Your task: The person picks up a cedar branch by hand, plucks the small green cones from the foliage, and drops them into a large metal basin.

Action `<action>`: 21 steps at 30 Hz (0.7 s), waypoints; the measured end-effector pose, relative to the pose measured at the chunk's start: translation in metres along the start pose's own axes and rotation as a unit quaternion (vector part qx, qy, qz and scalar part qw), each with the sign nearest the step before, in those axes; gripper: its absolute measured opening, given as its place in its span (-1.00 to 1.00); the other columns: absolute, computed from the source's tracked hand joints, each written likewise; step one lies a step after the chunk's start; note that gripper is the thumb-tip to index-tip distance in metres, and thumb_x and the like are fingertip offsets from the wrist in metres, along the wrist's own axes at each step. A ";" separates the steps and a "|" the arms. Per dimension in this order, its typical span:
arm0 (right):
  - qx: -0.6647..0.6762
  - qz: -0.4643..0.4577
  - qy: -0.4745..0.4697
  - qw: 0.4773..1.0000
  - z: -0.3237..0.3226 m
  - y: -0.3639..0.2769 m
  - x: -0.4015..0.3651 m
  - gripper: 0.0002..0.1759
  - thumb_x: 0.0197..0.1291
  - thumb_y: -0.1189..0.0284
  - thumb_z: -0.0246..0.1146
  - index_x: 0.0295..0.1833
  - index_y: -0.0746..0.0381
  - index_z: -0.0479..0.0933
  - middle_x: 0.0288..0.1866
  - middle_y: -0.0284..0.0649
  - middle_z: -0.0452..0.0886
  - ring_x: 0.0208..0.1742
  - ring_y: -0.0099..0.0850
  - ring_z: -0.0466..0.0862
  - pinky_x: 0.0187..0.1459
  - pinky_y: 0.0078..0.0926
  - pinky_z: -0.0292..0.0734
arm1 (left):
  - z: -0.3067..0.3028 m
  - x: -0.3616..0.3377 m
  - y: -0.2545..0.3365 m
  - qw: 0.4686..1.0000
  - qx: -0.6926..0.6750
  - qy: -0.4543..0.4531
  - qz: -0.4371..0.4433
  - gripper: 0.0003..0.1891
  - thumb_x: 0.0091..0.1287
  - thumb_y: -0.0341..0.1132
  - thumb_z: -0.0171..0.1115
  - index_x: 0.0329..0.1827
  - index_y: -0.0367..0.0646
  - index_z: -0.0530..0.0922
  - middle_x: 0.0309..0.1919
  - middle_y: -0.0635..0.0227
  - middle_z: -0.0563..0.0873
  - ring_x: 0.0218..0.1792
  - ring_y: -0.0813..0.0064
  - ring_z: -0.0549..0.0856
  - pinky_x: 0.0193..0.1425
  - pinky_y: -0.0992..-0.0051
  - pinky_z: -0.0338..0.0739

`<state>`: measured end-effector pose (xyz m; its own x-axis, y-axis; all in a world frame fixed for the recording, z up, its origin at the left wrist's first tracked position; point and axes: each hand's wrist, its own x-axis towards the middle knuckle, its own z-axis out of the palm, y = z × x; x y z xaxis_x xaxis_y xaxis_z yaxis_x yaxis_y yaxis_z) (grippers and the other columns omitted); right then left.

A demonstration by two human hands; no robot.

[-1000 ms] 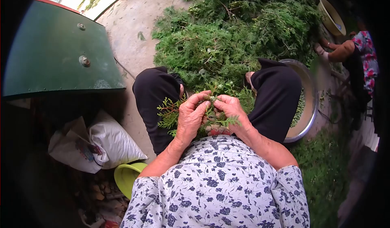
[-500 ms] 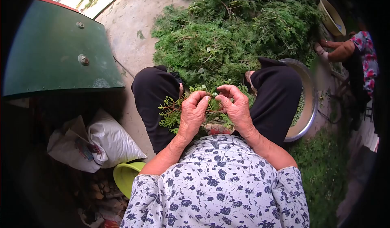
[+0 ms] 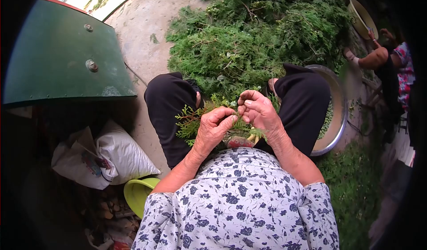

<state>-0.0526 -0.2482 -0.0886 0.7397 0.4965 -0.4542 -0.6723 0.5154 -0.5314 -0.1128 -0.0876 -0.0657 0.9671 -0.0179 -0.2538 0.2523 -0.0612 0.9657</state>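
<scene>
My left hand pinches a flat-leaved evergreen sprig between thumb and forefinger. The sprig's branching leaves stick out to the left and also show behind the fingers. Close beside it, my right hand is raised with its fingers curled and the thumb against them; whatever it may hold is hidden. Both hands are over my lap, between my knees. Past my right knee stands a wide metal basin with many small green cones in it.
A large heap of evergreen branches lies ahead. More greenery is at lower right. To the left are a green metal panel, white sacks and a lime-green basin. Another person sits at right by a beige basin.
My right hand has drawn slightly up and away from the sprig, turning its fingers inward. My left hand keeps its pinch. The other person's hands have lifted toward the beige basin.
</scene>
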 end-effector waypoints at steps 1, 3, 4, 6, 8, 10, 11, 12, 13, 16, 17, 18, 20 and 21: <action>-0.024 0.004 -0.014 1.000 0.001 0.001 0.000 -0.74 0.26 0.35 0.15 -0.05 0.30 0.42 -0.44 -0.34 0.49 -0.50 -0.63 0.51 -0.56 -0.73 0.38 | 0.000 0.000 0.001 1.000 0.022 -0.011 0.020 -0.86 0.22 -0.42 0.21 -0.25 -0.32 0.58 -0.47 0.39 0.61 -0.45 0.66 0.52 -0.36 0.61 0.42; -0.079 0.007 -0.049 0.996 0.004 -0.004 -0.002 -0.69 0.25 0.32 0.16 -0.01 0.31 0.42 -0.46 -0.38 0.47 -0.52 -0.68 0.46 -0.58 -0.76 0.32 | 0.000 0.000 0.005 0.998 0.044 -0.022 0.039 -0.86 0.21 -0.41 0.21 -0.26 -0.32 0.59 -0.47 0.38 0.61 -0.45 0.65 0.53 -0.36 0.61 0.42; -0.134 0.010 -0.085 0.987 0.006 -0.005 -0.002 -0.64 0.25 0.29 0.18 0.03 0.32 0.42 -0.48 -0.42 0.45 -0.55 -0.72 0.42 -0.60 -0.79 0.26 | 0.000 0.000 0.007 0.998 0.047 -0.029 0.043 -0.88 0.20 -0.42 0.21 -0.30 -0.32 0.59 -0.52 0.43 0.58 -0.49 0.69 0.48 -0.41 0.62 0.36; -0.141 0.010 -0.088 0.986 0.008 -0.004 -0.001 -0.60 0.23 0.28 0.21 0.07 0.32 0.41 -0.50 -0.48 0.41 -0.58 -0.78 0.33 -0.62 -0.83 0.16 | 0.001 -0.001 0.008 0.997 0.050 -0.036 0.047 -0.88 0.19 -0.42 0.22 -0.34 -0.32 0.59 -0.56 0.48 0.55 -0.52 0.72 0.44 -0.45 0.64 0.31; -0.208 0.046 -0.113 0.970 0.010 -0.007 -0.002 -0.65 0.22 0.36 0.21 0.05 0.32 0.42 -0.49 -0.47 0.43 -0.60 -0.77 0.35 -0.63 -0.85 0.20 | 0.000 0.000 0.008 0.994 0.072 -0.035 0.080 -0.87 0.16 -0.40 0.22 -0.38 -0.32 0.59 -0.58 0.48 0.54 -0.55 0.72 0.43 -0.47 0.63 0.31; -0.181 0.065 -0.118 0.974 0.007 -0.004 -0.001 -0.70 0.19 0.41 0.24 -0.01 0.31 0.44 -0.45 -0.46 0.47 -0.59 -0.78 0.37 -0.64 -0.85 0.22 | -0.003 -0.001 0.008 0.995 0.069 -0.045 0.061 -0.87 0.17 -0.40 0.22 -0.36 -0.32 0.60 -0.55 0.42 0.58 -0.52 0.69 0.48 -0.43 0.62 0.36; -0.160 0.045 -0.102 0.981 0.007 -0.002 -0.002 -0.72 0.18 0.43 0.25 -0.04 0.30 0.44 -0.43 -0.46 0.48 -0.58 -0.77 0.39 -0.64 -0.85 0.23 | -0.004 -0.001 0.008 0.996 0.066 -0.054 0.041 -0.86 0.17 -0.39 0.22 -0.35 -0.32 0.60 -0.52 0.36 0.61 -0.48 0.65 0.53 -0.38 0.60 0.42; -0.139 0.025 -0.087 0.986 0.008 0.000 -0.003 -0.75 0.17 0.46 0.26 -0.06 0.29 0.44 -0.42 -0.45 0.49 -0.58 -0.76 0.41 -0.65 -0.85 0.24 | -0.004 -0.001 0.008 0.995 0.066 -0.055 0.041 -0.86 0.17 -0.39 0.22 -0.35 -0.32 0.60 -0.52 0.36 0.61 -0.48 0.65 0.53 -0.38 0.60 0.42; -0.139 0.025 -0.086 0.986 0.009 0.002 -0.003 -0.75 0.17 0.46 0.26 -0.06 0.29 0.44 -0.42 -0.45 0.49 -0.58 -0.76 0.41 -0.65 -0.85 0.24 | -0.004 -0.001 0.008 0.998 0.034 -0.051 0.014 -0.86 0.17 -0.39 0.22 -0.36 -0.32 0.60 -0.53 0.37 0.62 -0.49 0.67 0.52 -0.38 0.61 0.41; -0.081 -0.010 -0.032 0.996 0.012 0.011 -0.004 -0.79 0.15 0.47 0.27 -0.11 0.25 0.44 -0.42 -0.44 0.50 -0.55 -0.74 0.45 -0.64 -0.84 0.28 | -0.001 0.001 0.005 0.999 -0.022 -0.036 -0.008 -0.86 0.16 -0.39 0.22 -0.38 -0.32 0.61 -0.55 0.40 0.62 -0.51 0.70 0.49 -0.40 0.62 0.39; -0.057 -0.024 -0.009 0.998 0.012 0.014 -0.003 -0.81 0.17 0.48 0.25 -0.13 0.27 0.44 -0.40 -0.41 0.49 -0.57 -0.74 0.42 -0.65 -0.83 0.26 | 0.001 0.003 0.004 0.999 -0.046 -0.025 -0.004 -0.86 0.16 -0.39 0.22 -0.38 -0.32 0.61 -0.56 0.42 0.62 -0.52 0.72 0.48 -0.42 0.62 0.38; -0.034 -0.038 0.015 0.999 0.012 0.016 -0.004 -0.83 0.18 0.50 0.23 -0.14 0.28 0.44 -0.38 -0.38 0.48 -0.58 -0.73 0.40 -0.66 -0.82 0.24 | 0.002 0.004 0.005 0.999 -0.047 -0.026 -0.004 -0.86 0.16 -0.39 0.22 -0.38 -0.32 0.61 -0.56 0.42 0.62 -0.52 0.72 0.48 -0.42 0.62 0.38; -0.007 -0.026 0.033 0.999 0.016 0.017 -0.008 -0.83 0.19 0.48 0.23 -0.15 0.27 0.43 -0.38 -0.37 0.48 -0.57 -0.70 0.40 -0.66 -0.80 0.24 | 0.003 0.006 0.006 0.998 -0.064 -0.020 -0.002 -0.86 0.16 -0.38 0.21 -0.39 -0.31 0.61 -0.57 0.43 0.63 -0.53 0.73 0.46 -0.44 0.65 0.35; 0.019 -0.014 0.049 0.999 0.017 0.017 -0.008 -0.83 0.20 0.46 0.22 -0.16 0.27 0.41 -0.39 -0.36 0.47 -0.56 -0.68 0.41 -0.65 -0.79 0.24 | 0.004 0.005 0.010 0.998 -0.065 -0.021 -0.002 -0.86 0.16 -0.38 0.21 -0.39 -0.31 0.61 -0.57 0.43 0.63 -0.53 0.73 0.46 -0.44 0.65 0.35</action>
<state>-0.0707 -0.2318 -0.0813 0.7558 0.4123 -0.5087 -0.6512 0.5549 -0.5177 -0.1057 -0.0921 -0.0575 0.9648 -0.0593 -0.2562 0.2600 0.0687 0.9632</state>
